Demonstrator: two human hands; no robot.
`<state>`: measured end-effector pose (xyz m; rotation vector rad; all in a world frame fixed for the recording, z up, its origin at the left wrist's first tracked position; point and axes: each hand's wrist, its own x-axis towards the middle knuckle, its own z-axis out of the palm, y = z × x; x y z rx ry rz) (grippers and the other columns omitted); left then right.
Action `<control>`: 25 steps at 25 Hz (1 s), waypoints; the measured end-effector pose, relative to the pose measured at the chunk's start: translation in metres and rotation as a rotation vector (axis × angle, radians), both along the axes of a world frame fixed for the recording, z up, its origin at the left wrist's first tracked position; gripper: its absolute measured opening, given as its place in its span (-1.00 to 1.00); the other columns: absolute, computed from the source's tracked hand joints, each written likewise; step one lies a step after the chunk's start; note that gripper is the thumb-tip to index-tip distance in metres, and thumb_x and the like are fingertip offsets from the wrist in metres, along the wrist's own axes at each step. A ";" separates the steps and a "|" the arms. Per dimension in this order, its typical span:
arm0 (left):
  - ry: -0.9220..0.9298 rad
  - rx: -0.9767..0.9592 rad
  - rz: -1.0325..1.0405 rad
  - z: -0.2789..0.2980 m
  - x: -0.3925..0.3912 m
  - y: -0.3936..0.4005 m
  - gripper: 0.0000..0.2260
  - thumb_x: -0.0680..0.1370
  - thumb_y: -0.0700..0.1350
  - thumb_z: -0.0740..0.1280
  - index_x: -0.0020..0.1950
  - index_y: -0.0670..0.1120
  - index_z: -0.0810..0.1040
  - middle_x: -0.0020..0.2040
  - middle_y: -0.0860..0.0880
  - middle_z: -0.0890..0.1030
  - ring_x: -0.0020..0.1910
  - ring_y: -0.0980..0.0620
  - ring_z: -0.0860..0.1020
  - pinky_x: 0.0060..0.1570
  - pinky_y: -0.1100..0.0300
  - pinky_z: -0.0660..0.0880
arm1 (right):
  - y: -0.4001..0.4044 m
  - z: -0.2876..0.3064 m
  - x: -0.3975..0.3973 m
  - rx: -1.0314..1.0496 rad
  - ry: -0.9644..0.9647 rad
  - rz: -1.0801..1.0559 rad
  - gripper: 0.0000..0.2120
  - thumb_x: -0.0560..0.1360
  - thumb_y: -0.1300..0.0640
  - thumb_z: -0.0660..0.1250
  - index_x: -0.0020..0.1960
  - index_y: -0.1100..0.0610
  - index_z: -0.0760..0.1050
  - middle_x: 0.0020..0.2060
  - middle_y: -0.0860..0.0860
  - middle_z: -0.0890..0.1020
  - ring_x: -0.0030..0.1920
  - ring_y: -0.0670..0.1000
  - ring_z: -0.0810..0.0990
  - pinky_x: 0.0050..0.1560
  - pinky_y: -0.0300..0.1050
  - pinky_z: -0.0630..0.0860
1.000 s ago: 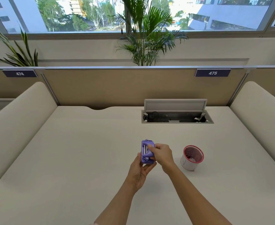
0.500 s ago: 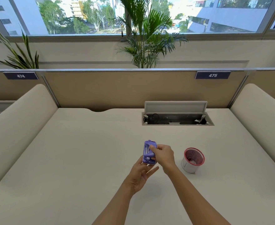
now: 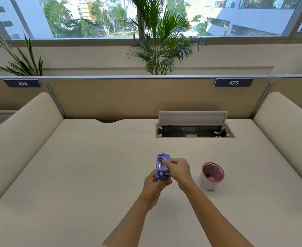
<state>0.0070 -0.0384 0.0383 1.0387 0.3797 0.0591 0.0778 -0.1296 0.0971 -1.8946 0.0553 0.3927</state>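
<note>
Head view: a red-rimmed white cup (image 3: 205, 182) stands on the desk (image 3: 93, 166) to the right of the hands, its pinkish contents too dim to name. Above the desk, the left hand (image 3: 153, 188) grips a lilac plastic device (image 3: 161, 166) with two metal rods from below. The right hand (image 3: 179, 171) pinches its right edge, hiding that side.

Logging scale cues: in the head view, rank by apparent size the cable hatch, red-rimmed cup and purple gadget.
1. cable hatch
2. red-rimmed cup
3. purple gadget, partly hidden by the right hand, so second versus third is unsure.
</note>
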 end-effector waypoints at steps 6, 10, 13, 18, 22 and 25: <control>-0.008 -0.051 -0.037 -0.001 -0.004 0.001 -0.49 0.38 -0.42 0.44 0.27 -0.04 0.61 0.14 -0.18 0.70 0.18 -0.18 0.65 0.15 0.05 0.62 | -0.002 0.002 -0.001 -0.007 0.006 0.001 -0.88 0.55 0.04 0.38 -0.11 0.07 0.61 -0.20 0.04 0.70 -0.18 0.04 0.71 -0.04 -0.04 0.69; -0.059 -0.270 -0.088 0.007 -0.006 0.001 -0.44 0.39 -0.30 0.40 0.38 -0.03 0.53 0.25 -0.23 0.64 0.21 -0.19 0.63 0.17 -0.11 0.59 | -0.004 0.002 -0.005 -0.011 -0.002 0.010 -0.85 0.55 0.04 0.38 -0.11 0.09 0.63 -0.17 0.08 0.73 -0.15 0.08 0.74 -0.01 0.01 0.70; -0.020 -0.483 -0.014 0.013 -0.004 0.001 -0.49 0.38 -0.10 0.39 0.33 -0.16 0.59 0.19 -0.27 0.65 0.13 -0.22 0.61 0.09 -0.16 0.60 | -0.004 0.002 -0.008 0.003 0.015 0.018 -0.81 0.55 0.06 0.38 -0.05 0.17 0.67 -0.16 0.10 0.74 -0.17 0.07 0.73 -0.05 -0.02 0.69; 0.128 -0.527 0.069 0.014 0.006 0.001 -0.60 0.70 -0.01 0.06 0.35 -0.16 0.55 0.10 -0.25 0.71 0.07 -0.20 0.65 0.02 -0.11 0.62 | -0.005 0.003 -0.015 0.069 0.064 0.041 -0.84 0.55 0.08 0.38 -0.12 0.13 0.66 -0.18 0.11 0.74 -0.17 0.07 0.73 -0.04 -0.02 0.70; 0.098 -0.465 0.049 0.014 0.003 0.003 -0.65 0.68 -0.03 0.13 0.31 -0.10 0.61 0.18 -0.23 0.68 0.11 -0.19 0.63 0.06 -0.11 0.60 | -0.009 0.008 -0.012 0.229 0.198 0.006 -0.81 0.60 0.13 0.31 -0.14 0.15 0.62 -0.20 0.13 0.69 -0.20 0.07 0.65 -0.08 -0.04 0.65; 0.114 -0.468 0.035 0.013 0.001 0.004 -0.62 0.69 0.00 0.09 0.34 -0.10 0.58 0.27 -0.24 0.64 0.12 -0.19 0.63 0.15 -0.13 0.54 | -0.017 0.010 -0.005 0.545 0.457 -0.109 -0.77 0.65 0.14 0.20 -0.02 0.22 0.58 -0.26 0.11 0.66 -0.24 0.06 0.61 -0.24 -0.10 0.58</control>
